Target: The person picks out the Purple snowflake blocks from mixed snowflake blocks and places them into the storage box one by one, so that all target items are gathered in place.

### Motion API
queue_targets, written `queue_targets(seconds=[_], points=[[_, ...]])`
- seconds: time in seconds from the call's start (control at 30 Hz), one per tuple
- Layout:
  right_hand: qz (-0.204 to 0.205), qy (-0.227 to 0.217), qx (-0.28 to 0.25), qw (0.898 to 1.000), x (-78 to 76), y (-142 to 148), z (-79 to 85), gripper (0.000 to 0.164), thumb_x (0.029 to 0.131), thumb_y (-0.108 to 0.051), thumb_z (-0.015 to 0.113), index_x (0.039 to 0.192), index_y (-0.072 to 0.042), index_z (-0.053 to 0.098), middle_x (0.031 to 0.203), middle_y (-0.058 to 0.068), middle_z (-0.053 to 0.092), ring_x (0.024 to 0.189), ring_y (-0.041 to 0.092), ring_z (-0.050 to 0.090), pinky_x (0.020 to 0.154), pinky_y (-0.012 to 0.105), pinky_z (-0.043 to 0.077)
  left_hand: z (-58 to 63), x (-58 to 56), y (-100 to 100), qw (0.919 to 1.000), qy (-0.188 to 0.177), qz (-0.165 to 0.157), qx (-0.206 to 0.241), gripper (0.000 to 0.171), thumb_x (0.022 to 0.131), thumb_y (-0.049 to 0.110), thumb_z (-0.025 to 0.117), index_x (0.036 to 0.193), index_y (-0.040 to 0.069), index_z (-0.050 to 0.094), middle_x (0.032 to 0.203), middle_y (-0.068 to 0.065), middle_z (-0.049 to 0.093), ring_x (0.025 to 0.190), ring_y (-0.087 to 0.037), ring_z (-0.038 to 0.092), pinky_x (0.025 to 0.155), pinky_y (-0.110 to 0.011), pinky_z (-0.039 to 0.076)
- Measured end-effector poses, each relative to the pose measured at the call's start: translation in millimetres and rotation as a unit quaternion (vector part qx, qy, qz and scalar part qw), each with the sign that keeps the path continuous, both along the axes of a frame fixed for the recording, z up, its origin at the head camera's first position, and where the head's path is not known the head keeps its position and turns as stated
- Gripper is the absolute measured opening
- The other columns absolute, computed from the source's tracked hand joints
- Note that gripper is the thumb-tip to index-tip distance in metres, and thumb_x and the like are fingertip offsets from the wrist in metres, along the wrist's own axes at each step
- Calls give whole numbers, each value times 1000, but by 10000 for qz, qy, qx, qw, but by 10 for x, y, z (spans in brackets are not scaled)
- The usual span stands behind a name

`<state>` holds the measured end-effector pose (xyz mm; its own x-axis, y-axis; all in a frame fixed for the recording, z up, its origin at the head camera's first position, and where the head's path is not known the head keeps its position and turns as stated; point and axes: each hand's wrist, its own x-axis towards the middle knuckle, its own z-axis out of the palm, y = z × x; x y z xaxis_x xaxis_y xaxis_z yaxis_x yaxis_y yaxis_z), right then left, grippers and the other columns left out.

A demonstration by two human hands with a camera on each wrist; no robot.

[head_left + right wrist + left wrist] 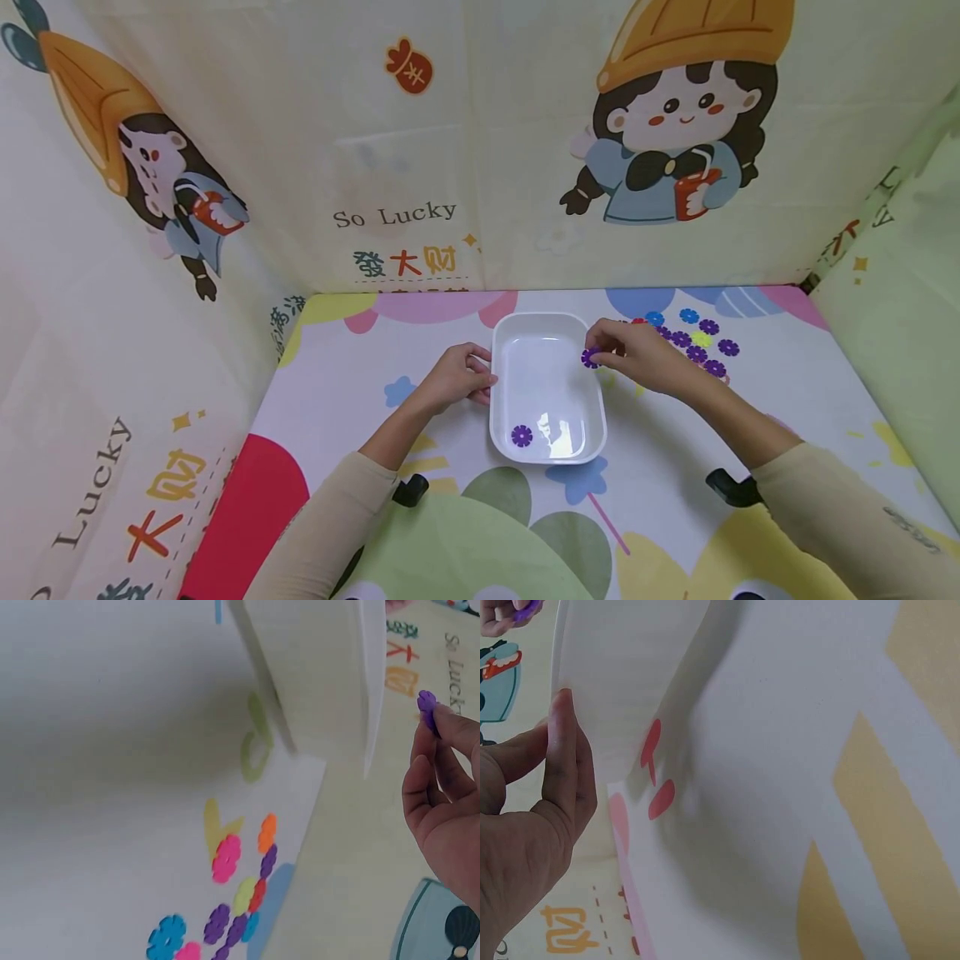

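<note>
A white rectangular tray [547, 392] stands on the table in the head view, with one purple flower-shaped disc [522, 436] lying in its near left corner. At its left side, my left hand [459, 377] holds the rim, thumb on top and fingers along the outer wall, as the left wrist view shows of the hand [540, 795]. Over the tray's right rim, my right hand [639, 354] pinches another purple flower-shaped disc [589, 358] between thumb and index finger. The right wrist view shows this pinched disc [427, 709] on edge, raised above the table.
Several loose flower discs in purple, blue, yellow, pink, orange and red lie at the back right, among them a blue disc [166, 937] and a yellow disc [701, 338]. Printed cloth [517, 167] hangs behind the table and at both sides.
</note>
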<state>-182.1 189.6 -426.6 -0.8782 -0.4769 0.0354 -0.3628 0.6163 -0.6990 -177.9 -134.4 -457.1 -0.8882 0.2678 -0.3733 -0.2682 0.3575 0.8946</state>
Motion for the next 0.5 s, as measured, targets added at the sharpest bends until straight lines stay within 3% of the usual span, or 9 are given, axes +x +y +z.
queue_targets(seconds=[0.27,0.5], points=[[461,-347,-136,9982,17,-304,-24,18,94,-11,76,108,-19,68,101,-3,75,94,14,73,85,30,67,0,-2,-6,10000,24,-22,60,39,94,-1,71,129,-4,54,99,-17,63,63,-18,71,69,-43,69],[848,-500,-141,9950,-11,-539,-120,18,93,-9,77,106,-17,69,99,-3,74,92,15,70,85,30,67,-33,-16,-2,10000,35,-23,52,40,94,-1,71,130,-3,54,99,-17,64,64,-18,72,70,-45,69]])
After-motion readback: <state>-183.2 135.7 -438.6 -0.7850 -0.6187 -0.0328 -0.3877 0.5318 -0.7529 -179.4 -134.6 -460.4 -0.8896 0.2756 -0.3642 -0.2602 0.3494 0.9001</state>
